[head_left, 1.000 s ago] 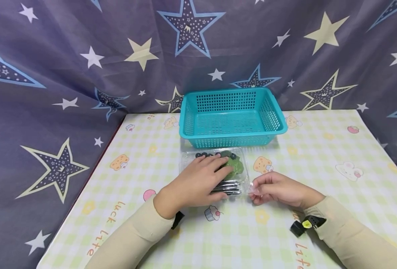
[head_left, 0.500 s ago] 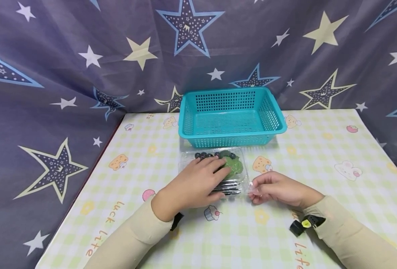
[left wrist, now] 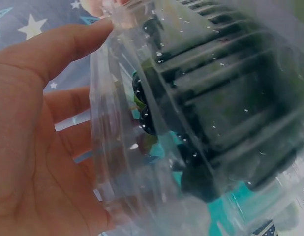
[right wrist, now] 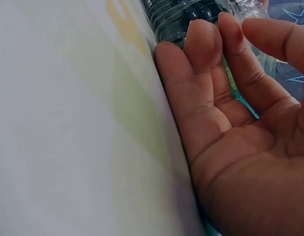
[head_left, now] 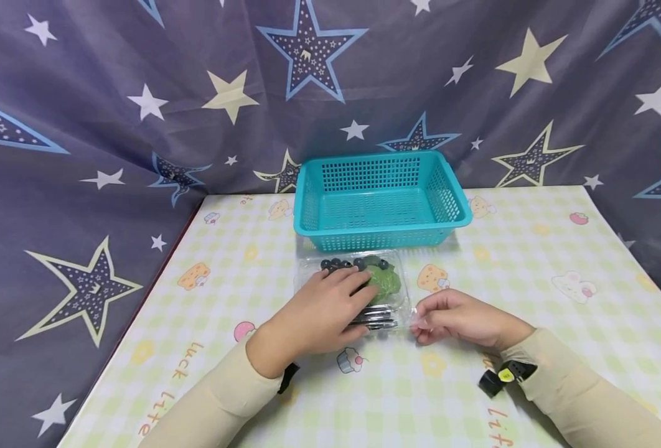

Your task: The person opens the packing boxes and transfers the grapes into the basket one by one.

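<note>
A clear plastic clamshell box (head_left: 306, 266) lies on the table, holding small dark round pieces (head_left: 336, 264) and something green (head_left: 383, 283). My left hand (head_left: 323, 311) rests over the lid with its fingers spread. In the left wrist view, that hand's thumb (left wrist: 88, 37) lies along the clear plastic, beside dark ribs near the box's front. At the front right corner, my right hand (head_left: 465, 318) pinches a bit of the clear plastic between thumb and forefinger. The right wrist view shows its other fingers (right wrist: 203, 44) curled close to the tabletop. The left palm hides part of the contents.
Directly behind the box stands a turquoise plastic basket (head_left: 383, 239) with slotted sides. A checked cloth with printed pictures covers the table (head_left: 532, 267). Dark star-patterned fabric (head_left: 185, 68) hangs behind and to the left.
The whole head view has shifted slightly. Both hands keep their places on the box, the left thumb drawing back a little from its front edge.
</note>
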{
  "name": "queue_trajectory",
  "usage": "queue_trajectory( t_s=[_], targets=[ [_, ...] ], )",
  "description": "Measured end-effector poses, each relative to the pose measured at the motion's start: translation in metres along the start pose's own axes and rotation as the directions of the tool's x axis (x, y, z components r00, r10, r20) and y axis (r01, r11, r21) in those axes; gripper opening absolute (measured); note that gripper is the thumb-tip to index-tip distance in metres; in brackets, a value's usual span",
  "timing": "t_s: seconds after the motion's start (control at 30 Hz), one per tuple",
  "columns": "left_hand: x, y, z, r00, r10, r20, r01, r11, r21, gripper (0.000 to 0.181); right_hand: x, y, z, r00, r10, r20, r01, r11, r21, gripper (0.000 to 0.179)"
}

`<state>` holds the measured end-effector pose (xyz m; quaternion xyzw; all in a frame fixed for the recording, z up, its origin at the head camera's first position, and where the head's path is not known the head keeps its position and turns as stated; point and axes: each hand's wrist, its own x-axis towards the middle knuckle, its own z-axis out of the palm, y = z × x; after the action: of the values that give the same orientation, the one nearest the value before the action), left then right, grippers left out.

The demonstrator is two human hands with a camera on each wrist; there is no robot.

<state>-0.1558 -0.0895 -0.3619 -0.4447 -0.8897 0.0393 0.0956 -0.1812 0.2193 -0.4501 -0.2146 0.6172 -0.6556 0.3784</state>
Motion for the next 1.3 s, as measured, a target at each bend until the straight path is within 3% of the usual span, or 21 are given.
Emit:
queue_trajectory(
  t_s=[0.67,1.3],
  targets=[
    [-0.019,-0.007,-0.001,0.999,0.037,-0.03,-0.036,0.999,0.026,0.057,0.001,0.001,0.0,1.0,0.006,-0.018,-0.006,1.0,-0.008,0.017],
    [-0.033,-0.01,-0.006,1.0,0.028,0.006,-0.028,1.0,0.013,0.059,0.001,0.001,-0.001,1.0,-0.003,0.001,0.003,1.0,-0.001,0.017]
  ],
)
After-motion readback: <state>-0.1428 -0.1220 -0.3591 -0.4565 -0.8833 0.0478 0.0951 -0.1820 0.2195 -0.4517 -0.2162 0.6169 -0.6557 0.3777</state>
